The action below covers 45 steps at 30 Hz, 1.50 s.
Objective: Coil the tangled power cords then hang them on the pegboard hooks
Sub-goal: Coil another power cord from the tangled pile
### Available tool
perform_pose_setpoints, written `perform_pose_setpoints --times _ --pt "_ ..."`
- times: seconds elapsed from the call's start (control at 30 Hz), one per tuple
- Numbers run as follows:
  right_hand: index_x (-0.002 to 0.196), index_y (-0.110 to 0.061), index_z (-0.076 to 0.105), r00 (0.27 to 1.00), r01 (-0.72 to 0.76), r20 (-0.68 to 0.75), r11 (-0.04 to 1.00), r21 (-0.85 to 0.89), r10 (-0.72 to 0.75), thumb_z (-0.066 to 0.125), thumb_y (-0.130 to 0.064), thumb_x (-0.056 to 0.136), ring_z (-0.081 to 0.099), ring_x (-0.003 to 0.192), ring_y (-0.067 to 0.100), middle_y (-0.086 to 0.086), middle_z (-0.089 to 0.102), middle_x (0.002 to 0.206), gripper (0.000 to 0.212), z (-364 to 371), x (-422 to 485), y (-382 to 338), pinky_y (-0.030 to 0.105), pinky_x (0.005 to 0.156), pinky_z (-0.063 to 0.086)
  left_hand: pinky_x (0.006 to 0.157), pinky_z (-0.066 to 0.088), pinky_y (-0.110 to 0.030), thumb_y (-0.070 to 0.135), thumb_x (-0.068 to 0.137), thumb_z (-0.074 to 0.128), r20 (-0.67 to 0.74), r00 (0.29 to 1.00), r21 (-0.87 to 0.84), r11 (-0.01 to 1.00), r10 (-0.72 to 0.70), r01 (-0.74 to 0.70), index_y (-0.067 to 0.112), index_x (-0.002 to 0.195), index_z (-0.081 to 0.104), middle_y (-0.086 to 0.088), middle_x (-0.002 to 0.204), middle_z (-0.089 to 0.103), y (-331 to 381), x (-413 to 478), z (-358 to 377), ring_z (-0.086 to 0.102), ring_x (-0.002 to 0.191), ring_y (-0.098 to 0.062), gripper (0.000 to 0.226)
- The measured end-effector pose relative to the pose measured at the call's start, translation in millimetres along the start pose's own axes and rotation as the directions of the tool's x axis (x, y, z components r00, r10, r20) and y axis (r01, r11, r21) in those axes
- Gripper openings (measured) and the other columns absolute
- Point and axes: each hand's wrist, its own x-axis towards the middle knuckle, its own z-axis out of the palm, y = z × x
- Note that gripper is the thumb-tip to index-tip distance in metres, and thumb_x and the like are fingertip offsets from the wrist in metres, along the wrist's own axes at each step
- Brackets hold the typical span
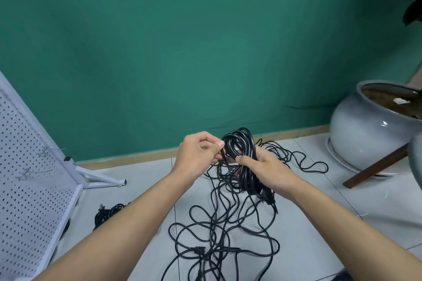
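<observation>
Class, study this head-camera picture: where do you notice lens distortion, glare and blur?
Head view: the wide lens stretches the edges, so the grey pot looks skewed; a glare spot shines on its side; light is soft, with faint shadows under the tangled cords; the leaves at top right are blurred.

We face a flat teal-green wall (205, 41), evenly lit and faintly creased, which meets a pale tiled floor (319, 203) along a low wooden skirting board (137, 155). At our right a round grey glazed pot (360, 134), filled with brown soil, stands on a white scalloped saucer (330, 151) on the tiles, with a dark brown wooden bar (376, 170) slanting in front of its base. In the top right corner we see dark leaves (411, 13) against the wall.
</observation>
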Motion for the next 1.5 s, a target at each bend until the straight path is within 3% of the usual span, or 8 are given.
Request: perform_pose_setpoints --times 0.2,0.33,0.53,0.7,0.87,1.13,1.3,1.5 --pt "0.119 -0.016 0.065 0.997 -0.046 0.064 0.997 0.061 0.042 0.055 -0.016 0.106 0.073 0.089 0.017 0.003 0.079 0.105 0.017 2.8 0.9 0.5 0.029 0.07 0.059 0.073 0.063 -0.032 0.011 0.09 0.079 -0.044 0.997 -0.139 0.988 -0.069 0.062 0.011 0.083 0.078 -0.003 0.073 0.068 6.5 3.0 0.7 0.072 0.067 -0.015 0.007" --pt "0.112 -0.023 0.066 0.999 0.026 -0.024 0.999 -0.031 -0.027 0.057 -0.017 0.105 0.067 0.086 0.001 -0.017 0.074 0.089 0.013 -4.1 1.5 0.7 0.024 0.083 0.053 0.069 0.059 -0.024 0.021 0.09 0.08 -0.011 0.999 -0.067 0.997 0.043 -0.044 0.02 0.084 0.08 -0.008 0.087 0.075 -0.9 5.9 2.3 0.073 0.085 -0.015 0.006" --pt "0.108 -0.026 0.066 0.997 -0.003 -0.076 1.0 0.017 0.004 0.058 -0.021 0.105 0.069 0.08 0.001 -0.014 0.074 0.085 0.01 -28.4 -11.5 5.5 0.027 0.079 0.053 0.083 0.061 -0.043 0.014 0.105 0.051 0.292 0.955 0.049 0.998 -0.046 0.033 0.026 0.102 0.069 0.002 0.105 0.075 -23.0 12.3 25.4 0.069 0.093 -0.012 0.023" --pt "0.098 -0.013 0.062 0.997 -0.019 -0.073 0.989 0.149 0.03 0.058 -0.017 0.105 0.068 0.074 0.018 0.001 0.072 0.08 0.009 -54.2 -27.3 10.2 0.026 0.065 0.054 0.114 0.043 -0.034 -0.004 0.092 0.051 0.638 0.77 0.375 0.878 -0.012 -0.297 0.033 0.134 0.058 0.006 0.138 0.061 -45.1 12.0 68.6 0.057 0.128 -0.012 0.056" --pt "0.096 -0.01 0.058 0.997 -0.012 -0.072 0.966 0.26 0.032 0.057 -0.014 0.105 0.068 0.065 0.022 0.01 0.069 0.078 0.01 -73.9 -39.4 13.9 0.029 0.057 0.055 0.108 0.043 -0.027 0.006 0.098 0.056 0.721 0.691 0.435 0.809 -0.049 -0.396 0.022 0.128 0.064 0.007 0.126 0.068 -57.4 15.9 101.6 0.059 0.117 -0.007 0.035" --pt "0.101 -0.006 0.06 0.975 0.068 -0.222 0.967 0.244 -0.012 0.062 -0.025 0.103 0.063 0.07 0.022 0.013 0.064 0.085 0.018 -89.3 -35.8 22.8 0.032 0.06 0.052 0.106 0.049 -0.035 0.021 0.099 0.06 0.64 0.767 0.441 0.837 -0.042 -0.323 0.029 0.1 0.072 0.017 0.106 0.074 -80.9 30.6 106.4 0.066 0.107 -0.002 0.014" --pt "0.101 -0.01 0.06 0.942 0.141 -0.334 0.947 0.289 -0.038 0.066 -0.032 0.1 0.059 0.074 0.026 0.01 0.061 0.084 0.023 -91.3 -31.3 19.0 0.039 0.066 0.051 0.101 0.052 -0.043 0.04 0.102 0.056 0.696 0.669 0.556 0.786 -0.262 -0.27 0.033 0.088 0.072 0.017 0.095 0.074 -94.9 24.5 98.6 0.066 0.095 -0.016 0.023" --pt "0.107 -0.027 0.062 0.897 0.046 -0.441 0.999 0.004 -0.04 0.06 -0.033 0.104 0.068 0.1 0.018 -0.003 0.072 0.103 0.007 -89.8 -16.9 33.6 0.042 0.099 0.052 0.078 0.054 -0.034 0.027 0.108 0.047 0.546 0.835 0.557 0.774 -0.067 -0.302 0.023 0.098 0.07 0.011 0.077 0.067 -68.3 28.5 29.0 0.065 0.066 -0.01 0.025"
